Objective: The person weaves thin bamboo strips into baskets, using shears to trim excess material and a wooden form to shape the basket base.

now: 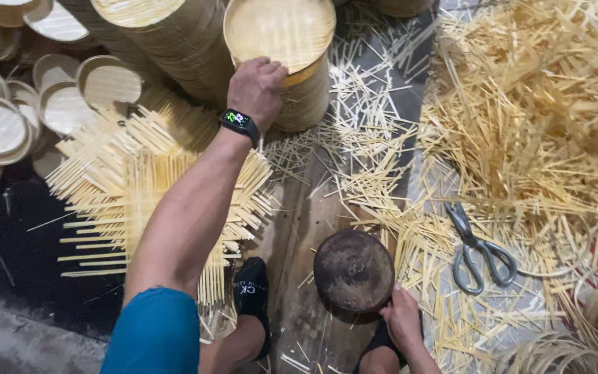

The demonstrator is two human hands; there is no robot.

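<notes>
As left hand [257,86] grips basket rim [299,69], arm outstretched, right hand [403,318] clasps dark disc [353,271]

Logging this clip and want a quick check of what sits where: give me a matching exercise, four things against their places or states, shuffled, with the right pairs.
Things:
1. left hand
2. right hand
3. scissors
4. woven mat

Places or states:
A. lying untouched on loose strips, right of the dark disc
B. gripping the rim of the top tray on a stack
C. spread flat on the floor under the left forearm
D. holding the lower edge of the dark round disc

Pairs: 1-B, 2-D, 3-A, 4-C

The tray is pale woven bamboo; the disc is dark brown.
</notes>
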